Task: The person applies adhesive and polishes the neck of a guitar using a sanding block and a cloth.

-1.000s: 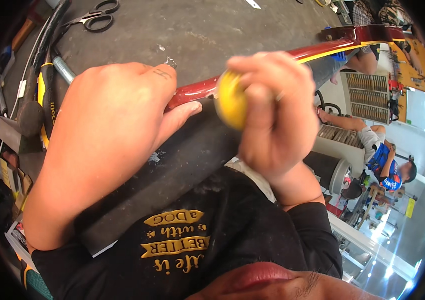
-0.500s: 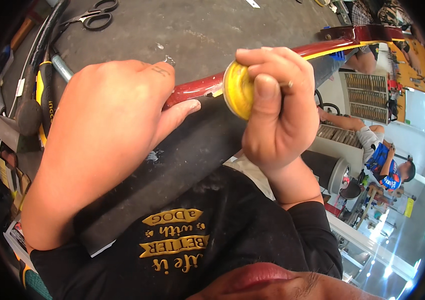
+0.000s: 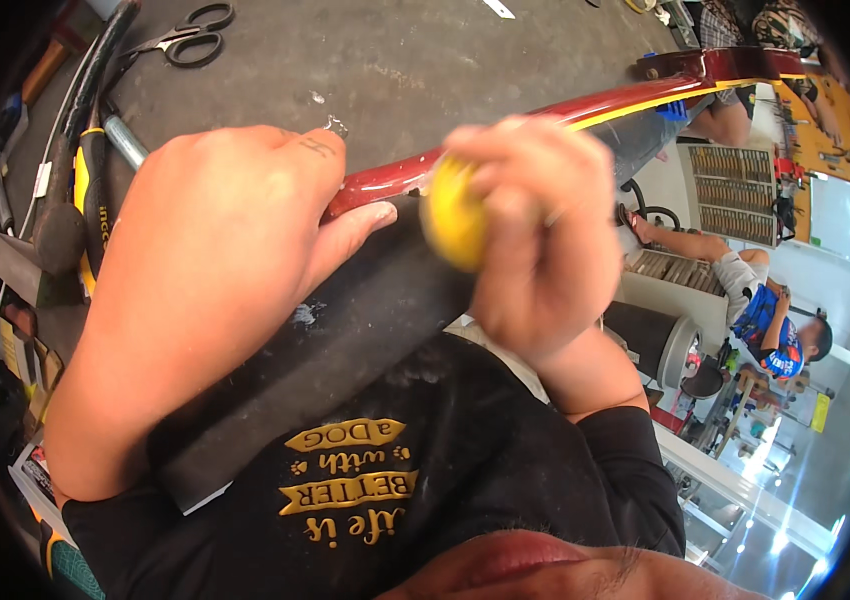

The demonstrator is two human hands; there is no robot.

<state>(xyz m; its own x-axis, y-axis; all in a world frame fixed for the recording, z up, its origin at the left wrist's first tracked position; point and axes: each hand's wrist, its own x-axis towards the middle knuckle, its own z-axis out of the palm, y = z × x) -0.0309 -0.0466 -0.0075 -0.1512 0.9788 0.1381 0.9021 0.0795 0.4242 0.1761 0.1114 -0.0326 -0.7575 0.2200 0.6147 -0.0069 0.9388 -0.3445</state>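
A glossy dark-red wooden piece with a yellow edge [image 3: 625,96], like a guitar neck, lies diagonally along the worktable's edge over a dark pad [image 3: 335,340]. My left hand [image 3: 195,250] is closed around its nearer end, thumb along the lower side. My right hand [image 3: 540,230], blurred by motion, grips a round yellow object [image 3: 450,215] beside the red piece, just right of my left thumb. What the yellow object is, and whether it touches the piece, I cannot make out.
The grey worktable [image 3: 365,60] carries scissors [image 3: 192,40], a yellow-black tool [image 3: 93,205] and other tools on the left. A seated person in blue [image 3: 765,325] is at the right, near racks [image 3: 730,190] and a grey cylinder [image 3: 645,335]. More people show at the top right.
My right hand and the yellow object rose slightly half a second ago, then moved down and left, blurring again. My left hand has stayed nearly in place.
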